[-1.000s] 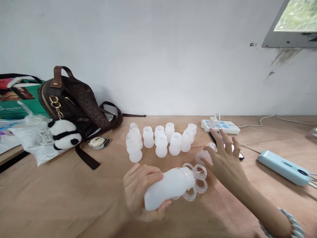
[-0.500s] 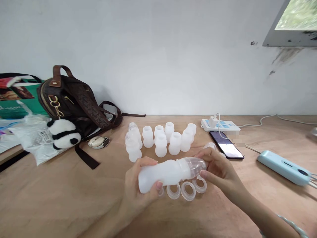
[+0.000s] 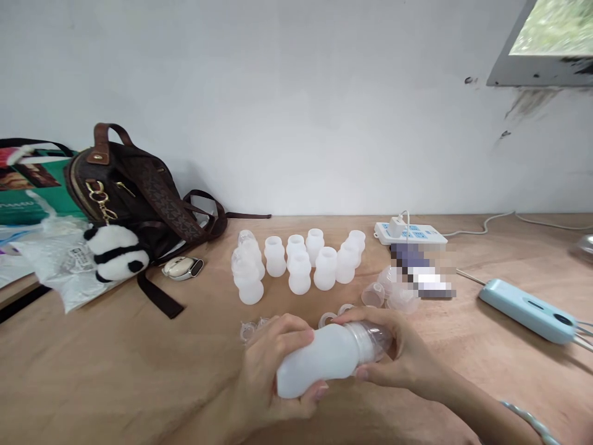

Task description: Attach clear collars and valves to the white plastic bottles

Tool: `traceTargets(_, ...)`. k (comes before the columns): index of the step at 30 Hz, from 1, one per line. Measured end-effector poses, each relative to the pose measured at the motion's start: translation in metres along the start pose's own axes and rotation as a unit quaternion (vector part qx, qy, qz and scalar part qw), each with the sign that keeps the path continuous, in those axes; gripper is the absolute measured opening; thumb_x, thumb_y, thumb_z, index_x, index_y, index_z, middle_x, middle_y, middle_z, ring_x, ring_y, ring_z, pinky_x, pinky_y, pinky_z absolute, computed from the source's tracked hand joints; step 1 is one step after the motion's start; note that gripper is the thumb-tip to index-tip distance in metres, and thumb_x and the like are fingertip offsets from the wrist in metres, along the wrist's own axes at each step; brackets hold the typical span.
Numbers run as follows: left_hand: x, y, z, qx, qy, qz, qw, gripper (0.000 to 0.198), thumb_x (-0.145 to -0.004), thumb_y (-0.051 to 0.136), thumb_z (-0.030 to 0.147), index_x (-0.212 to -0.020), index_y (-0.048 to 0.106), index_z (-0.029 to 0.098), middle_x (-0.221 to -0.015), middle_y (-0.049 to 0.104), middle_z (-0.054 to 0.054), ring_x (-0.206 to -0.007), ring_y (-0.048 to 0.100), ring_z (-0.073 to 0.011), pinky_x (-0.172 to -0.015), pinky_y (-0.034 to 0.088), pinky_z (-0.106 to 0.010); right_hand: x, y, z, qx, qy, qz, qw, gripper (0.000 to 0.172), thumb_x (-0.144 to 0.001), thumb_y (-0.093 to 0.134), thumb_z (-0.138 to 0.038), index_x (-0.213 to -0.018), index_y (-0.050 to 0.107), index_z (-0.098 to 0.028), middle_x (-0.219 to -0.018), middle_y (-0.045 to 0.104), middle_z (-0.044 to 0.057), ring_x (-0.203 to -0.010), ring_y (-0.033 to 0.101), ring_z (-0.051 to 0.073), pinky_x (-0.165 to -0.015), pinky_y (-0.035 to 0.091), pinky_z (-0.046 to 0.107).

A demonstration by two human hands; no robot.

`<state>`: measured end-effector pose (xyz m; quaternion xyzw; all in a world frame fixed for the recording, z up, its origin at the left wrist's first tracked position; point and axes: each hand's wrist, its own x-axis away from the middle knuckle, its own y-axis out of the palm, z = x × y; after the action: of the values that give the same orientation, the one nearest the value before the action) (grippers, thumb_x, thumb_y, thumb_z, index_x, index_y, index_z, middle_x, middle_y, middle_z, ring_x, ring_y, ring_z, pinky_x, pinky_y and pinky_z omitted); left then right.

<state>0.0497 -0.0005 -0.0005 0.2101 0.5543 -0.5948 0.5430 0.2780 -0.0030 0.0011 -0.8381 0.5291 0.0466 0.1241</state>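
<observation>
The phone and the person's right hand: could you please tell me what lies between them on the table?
In the head view, a small cluster of clear caps lies between the phone and the right hand.

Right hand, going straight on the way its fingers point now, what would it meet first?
Most likely the left hand, which grips the other end of the white bottle, though depth is unclear from this one view.

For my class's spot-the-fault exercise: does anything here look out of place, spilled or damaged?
Yes. The wall near the window has a grimy smear and two dark marks, marring its pale surface. The phone looks pixelated, an oddity of the picture. The held bottle looks intact.
</observation>
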Motion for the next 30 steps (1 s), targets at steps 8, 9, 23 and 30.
traceTargets(8, 0.001, 0.000, 0.001, 0.017, -0.028, -0.011, 0.999, 0.031, -0.091, 0.058, 0.045, -0.112, 0.053, 0.023, -0.083, 0.066, -0.005, -0.067, 0.066, -0.0187, -0.055, 0.049, -0.028, 0.003, 0.003, 0.000, 0.042, -0.030, 0.017, 0.999, 0.037, -0.077, 0.076, -0.042, -0.108, 0.066, -0.024, -0.105, 0.070, 0.006, -0.087, 0.066, 0.021, -0.069, 0.056, 0.029)
traceTargets(9, 0.001, 0.000, 0.002, 0.020, -0.032, -0.013, 0.999, 0.031, -0.091, 0.059, 0.045, -0.112, 0.053, 0.023, -0.083, 0.065, -0.005, -0.067, 0.065, -0.0187, -0.055, 0.049, -0.028, 0.003, 0.003, 0.000, 0.047, -0.035, 0.018, 0.998, 0.037, -0.077, 0.076, -0.043, -0.108, 0.066, -0.024, -0.104, 0.070, 0.007, -0.085, 0.066, 0.021, -0.069, 0.056, 0.029)
traceTargets(23, -0.015, -0.014, -0.016, -0.160, 0.023, -0.127, 0.979, 0.043, -0.089, 0.070, 0.039, -0.125, 0.060, 0.017, -0.108, 0.075, -0.010, -0.091, 0.065, -0.0261, -0.080, 0.051, -0.039, 0.000, 0.000, 0.002, 0.117, -0.089, 0.201, 0.969, 0.041, -0.076, 0.083, -0.035, -0.108, 0.057, -0.029, -0.091, 0.067, 0.001, -0.070, 0.064, 0.016, -0.052, 0.053, 0.022)
traceTargets(30, -0.015, -0.013, -0.025, -0.112, -0.224, -0.123, 0.960, 0.030, -0.086, 0.065, 0.026, -0.115, 0.060, 0.019, -0.105, 0.074, -0.008, -0.093, 0.070, -0.0266, -0.077, 0.055, -0.037, -0.002, 0.005, -0.001, 0.056, -0.147, 0.146, 0.977, 0.034, -0.091, 0.070, -0.025, -0.119, 0.052, -0.029, -0.103, 0.071, 0.004, -0.077, 0.069, 0.014, -0.069, 0.060, 0.026)
